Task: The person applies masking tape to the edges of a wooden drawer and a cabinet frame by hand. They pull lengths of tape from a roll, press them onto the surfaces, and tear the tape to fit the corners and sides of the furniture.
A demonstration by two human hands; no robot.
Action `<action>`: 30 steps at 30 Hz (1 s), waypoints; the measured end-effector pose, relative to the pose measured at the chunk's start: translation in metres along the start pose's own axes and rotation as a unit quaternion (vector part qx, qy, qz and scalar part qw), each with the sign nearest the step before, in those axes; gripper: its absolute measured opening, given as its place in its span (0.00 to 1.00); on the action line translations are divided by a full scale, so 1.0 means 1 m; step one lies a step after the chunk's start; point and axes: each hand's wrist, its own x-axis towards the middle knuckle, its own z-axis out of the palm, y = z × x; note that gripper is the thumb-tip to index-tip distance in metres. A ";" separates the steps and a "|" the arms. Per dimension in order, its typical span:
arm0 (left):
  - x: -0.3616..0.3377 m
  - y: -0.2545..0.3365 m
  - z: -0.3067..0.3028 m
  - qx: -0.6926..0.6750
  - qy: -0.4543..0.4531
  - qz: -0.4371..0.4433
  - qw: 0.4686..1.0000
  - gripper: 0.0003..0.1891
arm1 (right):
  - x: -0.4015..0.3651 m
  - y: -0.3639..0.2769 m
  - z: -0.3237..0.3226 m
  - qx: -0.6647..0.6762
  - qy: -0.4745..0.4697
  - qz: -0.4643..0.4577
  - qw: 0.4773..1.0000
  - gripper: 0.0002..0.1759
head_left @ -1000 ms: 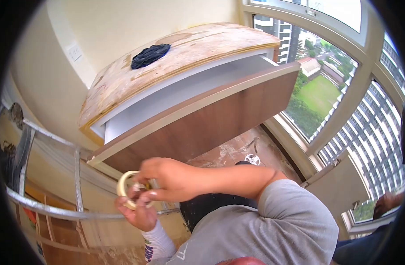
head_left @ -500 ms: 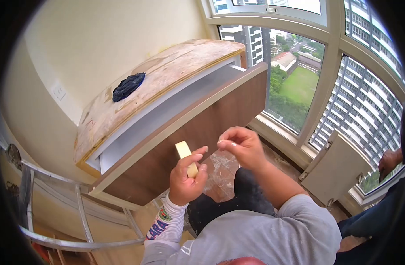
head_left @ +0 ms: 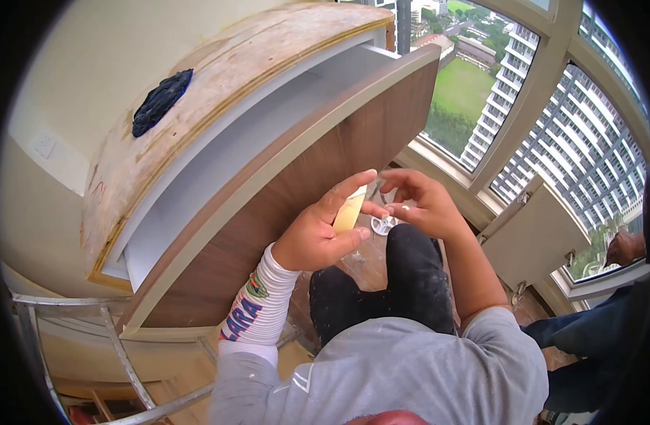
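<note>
My left hand [head_left: 318, 227] is closed round a pale yellow block [head_left: 348, 212], held upright between thumb and fingers, with the index finger stretched along its top. Close beside it, my right hand [head_left: 428, 205] has its thumb and fingers curled together, the fingertips right at those of my left hand. Small white specks show on the right fingers; I cannot tell what is pinched there. Both hands are in front of the wood-grain front of a pulled-out drawer [head_left: 318, 177].
A plywood-topped cabinet [head_left: 219, 78] carries a crumpled dark cloth [head_left: 162, 101]. At lower left stands a metal ladder [head_left: 126, 361]. A white spoked disc [head_left: 383, 225] lies on the floor. On the right, a loose hinged panel [head_left: 534, 237] leans by the windows near another person's hand [head_left: 625, 248].
My hands have come together, the left moving right and up, the right shifting slightly right and up. The block now leans the other way. The view has tilted down and turned.
</note>
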 end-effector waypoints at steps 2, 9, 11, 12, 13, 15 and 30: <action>0.003 -0.002 0.000 0.011 -0.007 -0.023 1.000 0.46 | 0.001 0.001 0.007 0.066 -0.019 -0.082 0.994 0.30; 0.015 -0.029 -0.002 0.059 0.011 -0.030 0.998 0.55 | 0.020 0.013 0.033 0.138 0.020 -0.086 0.986 0.16; 0.019 -0.030 0.001 0.065 0.004 -0.086 0.994 0.55 | 0.025 0.024 0.027 0.177 0.020 -0.076 0.981 0.09; 0.024 -0.031 0.002 0.069 0.001 -0.114 0.991 0.55 | 0.028 0.025 0.025 0.196 0.020 -0.071 0.978 0.05; 0.030 -0.033 0.003 0.057 0.010 -0.109 0.992 0.56 | 0.030 0.026 0.021 0.204 0.022 -0.070 0.976 0.05; 0.043 -0.041 0.011 0.031 0.028 -0.101 0.994 0.56 | 0.034 0.027 0.005 0.121 0.030 -0.106 0.986 0.05; 0.153 -0.048 0.079 0.420 0.128 -0.087 0.894 0.19 | 0.051 0.046 -0.116 -0.060 -0.041 -0.184 0.980 0.06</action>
